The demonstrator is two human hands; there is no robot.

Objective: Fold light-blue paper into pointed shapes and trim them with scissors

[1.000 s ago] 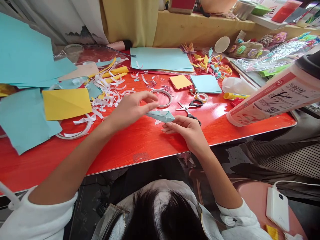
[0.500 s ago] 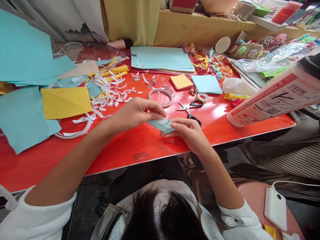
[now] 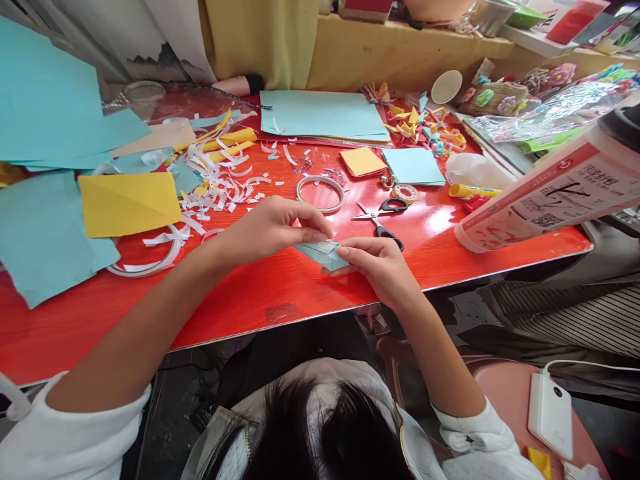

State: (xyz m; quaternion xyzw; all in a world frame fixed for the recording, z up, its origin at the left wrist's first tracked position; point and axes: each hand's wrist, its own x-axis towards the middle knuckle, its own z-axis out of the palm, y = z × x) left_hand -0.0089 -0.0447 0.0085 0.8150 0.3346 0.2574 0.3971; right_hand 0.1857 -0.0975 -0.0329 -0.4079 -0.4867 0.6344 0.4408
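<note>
A small folded light-blue paper piece [image 3: 325, 255] is held between both hands above the front part of the red table [image 3: 225, 293]. My right hand [image 3: 377, 263] pinches its right end between thumb and fingers. My left hand [image 3: 280, 230] is bent over its upper left edge, with thumb and fingertips pressed together; whether a tiny strip sits between those fingertips is too small to tell. Just behind my right hand lie open scissors [image 3: 375, 215] with black handles. A roll of white tape [image 3: 321, 193] rests flat behind the fingers of my left hand.
White paper scraps [image 3: 225, 180], blue sheets [image 3: 50, 227] and a yellow sheet [image 3: 130, 205] cover the left side. Behind are a blue paper stack [image 3: 323, 115] and small yellow [image 3: 363, 162] and blue squares [image 3: 414, 167]. A tall cup [image 3: 545, 193] stands at right.
The thumb of my right hand has shifted slightly left on the blue paper. Both hands otherwise keep nearly the same place, and the view has moved a little.
</note>
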